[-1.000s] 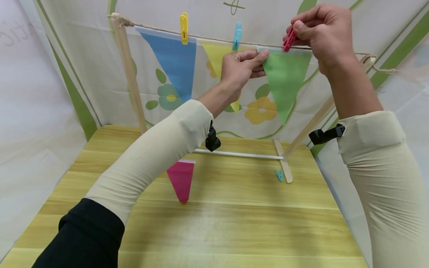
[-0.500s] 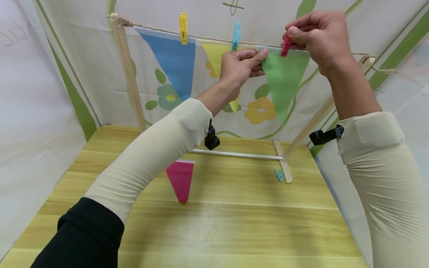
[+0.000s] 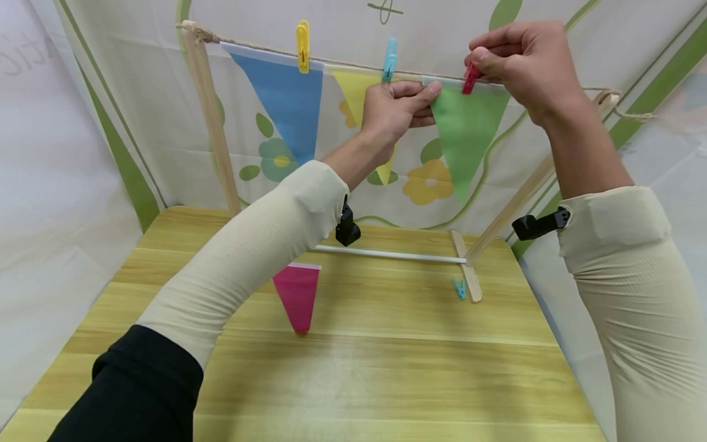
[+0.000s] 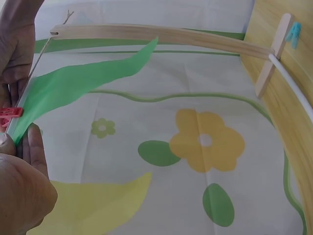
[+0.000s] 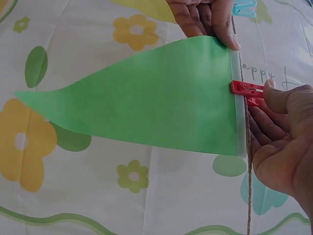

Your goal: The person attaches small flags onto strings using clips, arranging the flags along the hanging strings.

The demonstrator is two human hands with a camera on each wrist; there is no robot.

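Note:
A green triangular pennant (image 3: 469, 129) hangs along the twine (image 5: 249, 196), its pale top edge against the string. My left hand (image 3: 394, 116) pinches its upper left corner between thumb and fingers. My right hand (image 3: 533, 67) pinches a red clothespin (image 5: 247, 89), whose tip overlaps the pennant's top edge and the twine near the middle. To the left, a blue pennant (image 3: 287, 98) hangs under a yellow clothespin (image 3: 303, 46), and a yellow pennant (image 3: 353, 86) under a light blue clothespin (image 3: 390, 58). My left hand partly hides the yellow pennant.
Wooden posts (image 3: 212, 123) hold the twine at both ends, with a white rod (image 3: 397, 255) low between them. On the wooden table (image 3: 359, 380) lie a magenta pennant (image 3: 299, 298) and a small blue clothespin (image 3: 459, 288). A flowered cloth (image 4: 122, 147) forms the backdrop.
My right hand has lowered the red clothespin slightly and moved it left, so it now overlaps the green pennant's top edge further. My left hand keeps its pinch at the corner.

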